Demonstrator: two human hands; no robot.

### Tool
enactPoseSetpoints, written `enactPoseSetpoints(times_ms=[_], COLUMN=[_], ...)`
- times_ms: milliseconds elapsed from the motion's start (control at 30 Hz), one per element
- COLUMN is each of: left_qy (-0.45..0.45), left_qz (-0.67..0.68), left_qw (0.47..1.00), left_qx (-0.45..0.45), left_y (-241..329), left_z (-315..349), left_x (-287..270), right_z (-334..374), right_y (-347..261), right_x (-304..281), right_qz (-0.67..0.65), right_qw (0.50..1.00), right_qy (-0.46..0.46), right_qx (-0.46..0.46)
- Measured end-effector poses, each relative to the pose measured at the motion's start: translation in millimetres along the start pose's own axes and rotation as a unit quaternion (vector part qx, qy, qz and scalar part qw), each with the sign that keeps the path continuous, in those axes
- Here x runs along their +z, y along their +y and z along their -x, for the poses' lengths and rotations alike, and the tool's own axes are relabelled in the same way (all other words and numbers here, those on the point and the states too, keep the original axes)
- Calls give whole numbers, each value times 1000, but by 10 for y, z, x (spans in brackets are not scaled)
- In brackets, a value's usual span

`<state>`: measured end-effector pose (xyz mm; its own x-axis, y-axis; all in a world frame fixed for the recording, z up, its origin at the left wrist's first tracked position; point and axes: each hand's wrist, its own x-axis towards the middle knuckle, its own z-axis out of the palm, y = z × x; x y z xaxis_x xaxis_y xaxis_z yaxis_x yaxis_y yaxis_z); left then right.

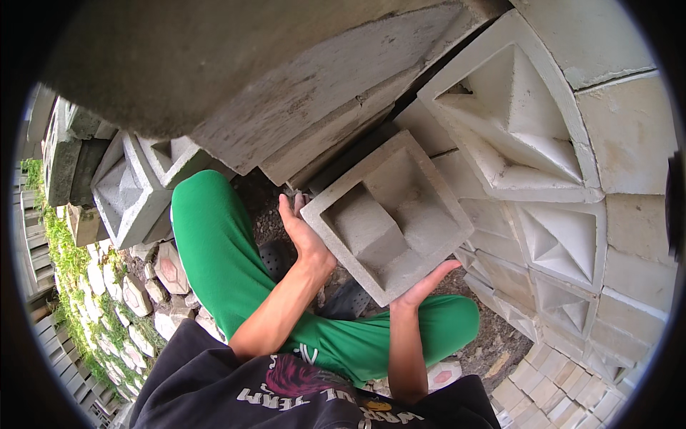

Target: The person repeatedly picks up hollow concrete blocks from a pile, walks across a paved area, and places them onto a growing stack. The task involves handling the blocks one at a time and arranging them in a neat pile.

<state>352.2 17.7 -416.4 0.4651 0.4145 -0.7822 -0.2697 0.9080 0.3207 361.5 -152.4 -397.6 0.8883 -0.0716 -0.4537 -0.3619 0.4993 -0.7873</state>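
A square grey concrete block (pixel 375 247) with a raised rim and angular raised shapes in its recessed face is held in front of me, tilted, between both hands. My left hand (pixel 307 239) grips its left side, with the fingers reaching up along the edge and partly hidden. Under its lower right edge, my right hand (pixel 420 287) supports the block with the palm, thumb stretched out to the right. The block's far corner is close to a stack of pale blocks (pixel 429 129); I cannot tell whether they touch.
Moulded blocks with pyramid-like faces (pixel 511 118) are stacked on the right. A large concrete slab (pixel 321 79) overhangs from above. More grey blocks (pixel 128 189) stand at the left, beside hexagonal paving stones (pixel 136 294) and grass. My bent knees (pixel 207 214) flank the dirt ground.
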Motion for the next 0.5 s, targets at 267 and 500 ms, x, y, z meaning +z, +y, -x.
enactPoseSetpoints(times_ms=[267, 500], left_qy=[-154, -121], left_qz=[27, 22], left_qw=[988, 992], left_qx=[-17, -3], left_y=[-267, -242], left_z=[-169, -144], left_x=[-354, -255], right_z=[-171, -209], right_y=[25, 83], right_x=[-32, -99], right_qz=[28, -35], right_qw=[999, 999], right_qy=[19, -27], right_qx=[-24, -27])
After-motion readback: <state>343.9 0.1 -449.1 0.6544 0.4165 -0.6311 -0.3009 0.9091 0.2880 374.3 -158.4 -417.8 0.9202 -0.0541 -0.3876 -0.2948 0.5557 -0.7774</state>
